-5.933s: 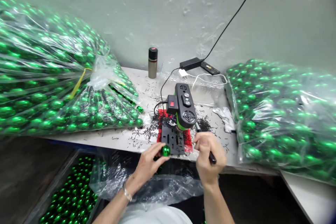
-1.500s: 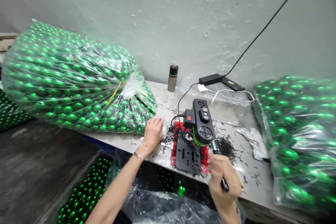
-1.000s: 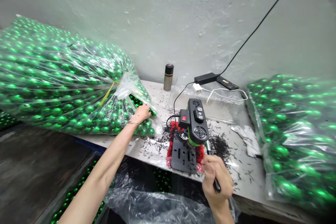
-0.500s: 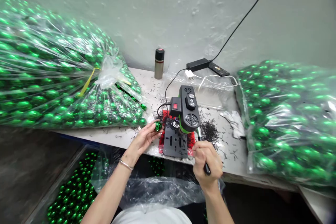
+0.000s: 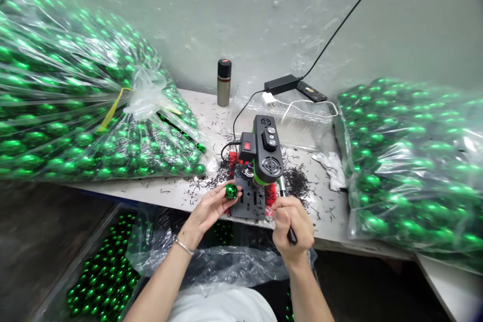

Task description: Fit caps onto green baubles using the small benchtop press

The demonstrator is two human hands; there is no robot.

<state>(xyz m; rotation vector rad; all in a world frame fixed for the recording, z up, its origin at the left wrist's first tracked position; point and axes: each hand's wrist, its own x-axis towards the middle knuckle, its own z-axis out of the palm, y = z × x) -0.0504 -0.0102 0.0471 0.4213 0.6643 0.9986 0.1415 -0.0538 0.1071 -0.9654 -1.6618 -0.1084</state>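
Between the fingertips of my left hand (image 5: pixel 211 207) is a shiny green ball ornament (image 5: pixel 231 191), held over the left front edge of a black slotted base plate (image 5: pixel 248 206). Above that plate stands a small bench drill press (image 5: pixel 267 153) with a black motor head, round vents, buttons and a red switch. My right hand (image 5: pixel 293 224) is closed around the black-tipped lever handle (image 5: pixel 292 236) on the machine's right side. The area under the drill head is partly hidden by the head itself.
Clear bags of green balls lie left (image 5: pixel 75 136) and right (image 5: pixel 407 171). Black shavings (image 5: pixel 296 181) litter the table. Behind are a bottle (image 5: pixel 224 83), a power adapter (image 5: pixel 282 84) and a white glove (image 5: pixel 333 171). Below sits a bin of green balls (image 5: pixel 103 271).
My left hand has brought the green ball right and toward me, from beside the machine to over its base plate. My right hand stays on the lever. The whole view has shifted slightly.
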